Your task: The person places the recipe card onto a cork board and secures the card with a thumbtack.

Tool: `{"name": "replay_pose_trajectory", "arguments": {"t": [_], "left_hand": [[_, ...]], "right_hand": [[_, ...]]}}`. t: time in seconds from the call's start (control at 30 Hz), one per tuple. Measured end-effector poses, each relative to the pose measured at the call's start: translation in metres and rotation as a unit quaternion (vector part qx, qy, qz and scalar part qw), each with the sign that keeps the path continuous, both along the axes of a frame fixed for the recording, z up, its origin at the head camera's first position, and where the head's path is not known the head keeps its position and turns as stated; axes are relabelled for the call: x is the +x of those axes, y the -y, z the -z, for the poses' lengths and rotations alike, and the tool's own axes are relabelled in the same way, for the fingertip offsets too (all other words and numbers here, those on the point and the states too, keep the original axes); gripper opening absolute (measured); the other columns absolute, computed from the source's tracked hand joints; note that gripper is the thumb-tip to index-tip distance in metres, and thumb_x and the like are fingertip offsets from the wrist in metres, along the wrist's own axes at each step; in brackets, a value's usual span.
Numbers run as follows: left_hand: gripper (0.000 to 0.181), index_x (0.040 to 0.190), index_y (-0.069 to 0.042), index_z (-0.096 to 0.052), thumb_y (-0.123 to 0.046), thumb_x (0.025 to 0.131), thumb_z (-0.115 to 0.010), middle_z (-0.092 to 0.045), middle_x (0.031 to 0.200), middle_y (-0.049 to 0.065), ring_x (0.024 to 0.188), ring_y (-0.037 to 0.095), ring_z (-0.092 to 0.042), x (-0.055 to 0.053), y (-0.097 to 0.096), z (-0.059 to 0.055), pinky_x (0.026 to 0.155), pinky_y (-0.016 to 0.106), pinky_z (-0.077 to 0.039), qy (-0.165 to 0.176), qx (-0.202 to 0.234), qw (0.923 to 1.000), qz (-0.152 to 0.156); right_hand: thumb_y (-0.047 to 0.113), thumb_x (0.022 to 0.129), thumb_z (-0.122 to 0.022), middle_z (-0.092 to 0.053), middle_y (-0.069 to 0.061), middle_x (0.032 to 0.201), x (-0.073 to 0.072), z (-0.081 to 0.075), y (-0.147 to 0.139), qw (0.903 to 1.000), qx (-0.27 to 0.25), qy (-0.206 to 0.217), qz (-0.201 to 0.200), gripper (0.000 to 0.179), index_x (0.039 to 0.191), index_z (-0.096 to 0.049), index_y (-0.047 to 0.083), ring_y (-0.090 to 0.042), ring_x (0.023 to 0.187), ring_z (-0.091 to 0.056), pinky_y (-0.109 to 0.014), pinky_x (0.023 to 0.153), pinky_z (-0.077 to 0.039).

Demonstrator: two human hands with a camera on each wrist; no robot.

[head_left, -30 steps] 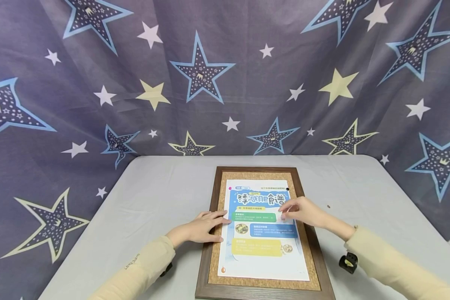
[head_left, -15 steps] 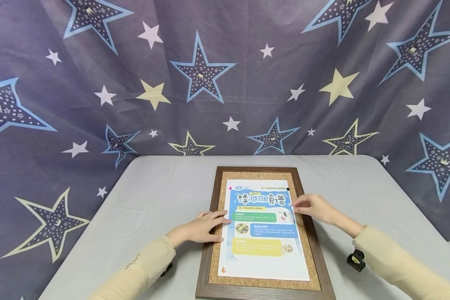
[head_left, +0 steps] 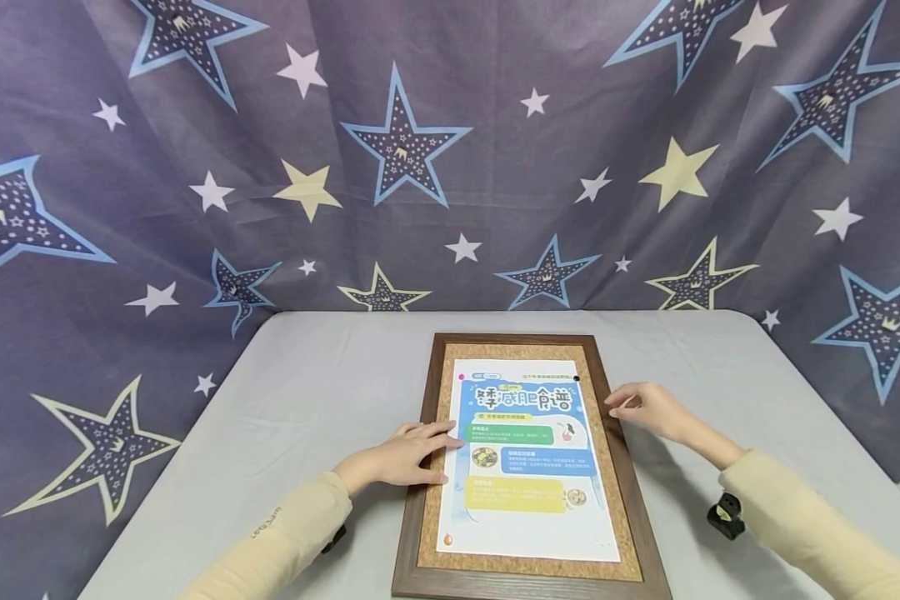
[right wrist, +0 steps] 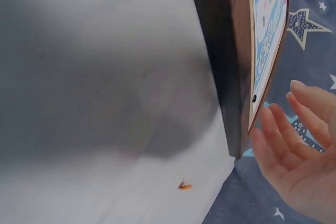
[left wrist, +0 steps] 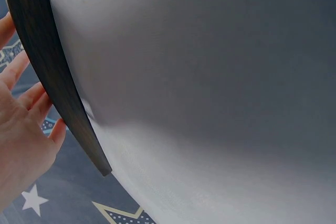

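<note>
A printed sheet (head_left: pixel 525 533) with a blue heading and coloured text boxes lies on a wood-framed corkboard (head_left: pixel 427 533). A pink pin (head_left: pixel 461 377) sits at its upper left corner and a black pin (head_left: pixel 577 378) at its upper right. My left hand (head_left: pixel 405 454) rests with spread fingers over the board's left frame and the sheet's left edge. My right hand (head_left: pixel 648 410) hovers beside the board's right frame, fingers loosely bent, nothing visible between them. On the table below it, the right wrist view shows a small orange object (right wrist: pixel 184 185).
The board lies on a table (head_left: pixel 330 367) with a pale grey cover. Behind stands a dark curtain (head_left: pixel 450 100) printed with stars. Both forearms reach in from the front in cream sleeves (head_left: pixel 810 517).
My right hand has moved rightward from over the sheet, past its right edge, to beside the frame, uncovering the printed figure. My left hand has stayed in place.
</note>
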State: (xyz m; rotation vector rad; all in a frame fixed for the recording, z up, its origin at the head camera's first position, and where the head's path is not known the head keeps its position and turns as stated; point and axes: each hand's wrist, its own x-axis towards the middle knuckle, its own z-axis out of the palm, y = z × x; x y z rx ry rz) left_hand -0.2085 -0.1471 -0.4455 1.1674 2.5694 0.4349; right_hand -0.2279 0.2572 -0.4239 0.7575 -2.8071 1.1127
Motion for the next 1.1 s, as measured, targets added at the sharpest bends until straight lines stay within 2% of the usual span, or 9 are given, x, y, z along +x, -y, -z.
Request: {"name": "replay_pose_trajectory", "arguments": {"t": [0.1, 0.2, 0.33, 0.47, 0.73, 0.9, 1.1], "left_hand": [[0.052, 0.132, -0.017, -0.041, -0.040, 0.087, -0.051, -0.022, 0.144, 0.011, 0.130, 0.027, -0.024, -0.001, -0.001, 0.001, 0.102, 0.051, -0.013, 0.000, -0.016, 0.9999, -0.007], [0.052, 0.133, -0.018, -0.040, -0.040, 0.087, -0.052, -0.022, 0.144, 0.009, 0.130, 0.026, -0.023, 0.000, -0.001, 0.000, 0.103, 0.050, -0.013, -0.001, -0.022, 0.9997, -0.009], [0.052, 0.133, -0.019, -0.041, -0.040, 0.086, -0.052, -0.022, 0.144, 0.009, 0.130, 0.026, -0.023, 0.000, -0.001, 0.000, 0.103, 0.050, -0.013, -0.002, -0.021, 0.9997, -0.009], [0.052, 0.132, -0.018, -0.041, -0.040, 0.086, -0.053, -0.022, 0.144, 0.009, 0.130, 0.026, -0.024, -0.001, -0.001, 0.001, 0.103, 0.050, -0.013, -0.002, -0.018, 0.9998, -0.009], [0.053, 0.133, -0.018, -0.041, -0.039, 0.086, -0.053, -0.022, 0.144, 0.010, 0.130, 0.026, -0.023, -0.001, -0.001, 0.001, 0.103, 0.050, -0.013, 0.002, -0.018, 0.9998, -0.010], [0.052, 0.133, -0.018, -0.041, -0.039, 0.086, -0.053, -0.022, 0.144, 0.010, 0.130, 0.026, -0.023, 0.000, -0.001, 0.000, 0.103, 0.050, -0.013, 0.002, -0.018, 0.9998, -0.010], [0.052, 0.133, -0.018, -0.041, -0.039, 0.086, -0.053, -0.021, 0.145, 0.009, 0.130, 0.026, -0.023, 0.000, -0.001, 0.000, 0.103, 0.050, -0.013, 0.004, -0.019, 0.9997, -0.012]], "right_hand": [[0.013, 0.080, -0.061, -0.065, -0.005, 0.080, -0.004, 0.006, -0.008, 0.9991, -0.032, -0.014, -0.025, 0.015, 0.086, -0.067, 0.000, -0.011, 0.064, -0.057, -0.026, 0.056, -0.047], [0.011, 0.079, -0.060, -0.065, -0.008, 0.080, -0.005, 0.007, -0.013, 0.9991, -0.036, -0.009, -0.021, 0.015, 0.085, -0.066, -0.001, -0.012, 0.064, -0.057, -0.027, 0.056, -0.048], [0.003, 0.077, -0.060, -0.064, -0.016, 0.083, -0.003, 0.002, -0.014, 0.9998, 0.001, 0.002, 0.018, 0.014, 0.086, -0.065, -0.006, -0.018, 0.065, -0.059, -0.028, 0.059, -0.049], [0.000, 0.077, -0.063, -0.063, -0.019, 0.083, -0.003, 0.001, -0.016, 0.9987, 0.037, 0.004, 0.035, 0.013, 0.088, -0.064, -0.007, -0.021, 0.066, -0.059, -0.026, 0.059, -0.047], [-0.007, 0.074, -0.062, -0.061, -0.023, 0.086, -0.006, 0.007, -0.025, 0.9961, 0.074, 0.007, 0.046, 0.015, 0.089, -0.063, -0.009, -0.024, 0.067, -0.058, -0.028, 0.056, -0.047], [-0.008, 0.073, -0.060, -0.060, -0.025, 0.089, -0.006, 0.009, -0.032, 0.9954, 0.084, 0.010, 0.046, 0.016, 0.089, -0.062, -0.011, -0.026, 0.068, -0.059, -0.033, 0.058, -0.048], [-0.008, 0.071, -0.060, -0.061, -0.024, 0.087, -0.006, 0.012, -0.040, 0.9941, 0.094, 0.012, 0.053, 0.018, 0.088, -0.061, -0.012, -0.025, 0.067, -0.059, -0.031, 0.057, -0.047]]}}
